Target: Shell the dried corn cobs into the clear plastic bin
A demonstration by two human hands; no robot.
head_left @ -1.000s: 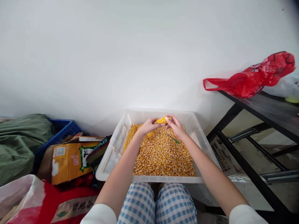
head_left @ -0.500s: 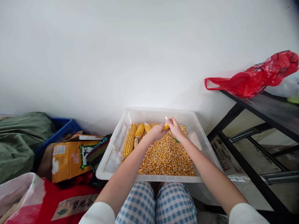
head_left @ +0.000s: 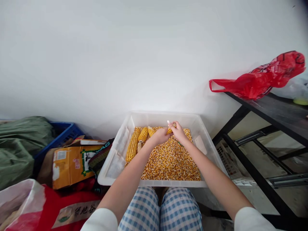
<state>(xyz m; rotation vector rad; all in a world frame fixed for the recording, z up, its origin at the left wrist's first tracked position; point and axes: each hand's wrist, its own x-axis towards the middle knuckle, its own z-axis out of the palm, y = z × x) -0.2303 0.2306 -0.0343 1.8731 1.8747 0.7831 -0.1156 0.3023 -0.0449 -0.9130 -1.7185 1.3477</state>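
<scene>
An ear of corn (head_left: 170,130) is held between my two hands above a white plastic tub (head_left: 214,160). My left hand (head_left: 161,136) wraps round its left end, fingers closed. At the other end my right hand (head_left: 178,132) grips it with closed fingers, a pale tip showing above them. Beneath lies a heap of loose corn kernels (head_left: 170,163), yellow and whitish. Several whole ears of corn (head_left: 132,144) rest at the tub's left side. A thin green-handled tool is partly hidden behind my right wrist, its kind unclear.
A black metal rack (head_left: 262,134) stands to the right, a red plastic bag (head_left: 257,81) on top. On the left are a blue crate (head_left: 61,134), an orange cardboard box (head_left: 69,165) and a red bag (head_left: 53,208). A white wall (head_left: 144,57) rises behind the tub.
My right hand has shifted slightly left and its fingers have turned on the ear of corn. The left hand keeps its hold. The whole view has moved slightly.
</scene>
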